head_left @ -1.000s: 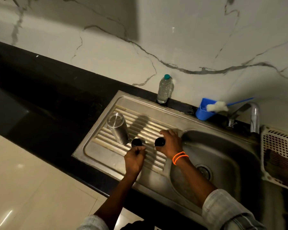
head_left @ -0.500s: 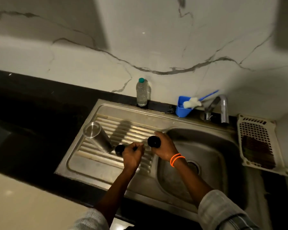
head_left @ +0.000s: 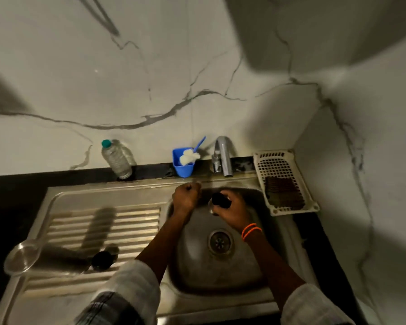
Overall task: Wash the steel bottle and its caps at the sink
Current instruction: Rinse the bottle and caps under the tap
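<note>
Steel bottle [head_left: 45, 255] lies blurred on the drainboard [head_left: 127, 221], left of the basin [head_left: 220, 273], apparently on its side with its long axis running left to right and its open mouth toward the drainboard's left edge. One black cap [head_left: 102, 260] sits touching or just beside its other end; the blur leaves that unclear. A second cap [head_left: 220, 200] is over the basin, below the tap [head_left: 224, 156], gripped by the right hand [head_left: 232, 211], fingers curled round it and its dark end turned up toward the camera. The left hand [head_left: 186, 199] is closed into a fist at the basin's back-left rim; whether it holds anything cannot be told. No water stream can be made out. Behind the basin stand a blue cup [head_left: 183, 168] with a brush [head_left: 190, 157] and, further left, a plastic bottle [head_left: 116, 161]; a white basket [head_left: 285, 181] sits to the basin's right.

Judged from here, a wet cap could slip from the grip and drop toward the drain [head_left: 220, 241], and the bottle, if truly lying down, could roll along the ribs and knock the loose cap.
</note>
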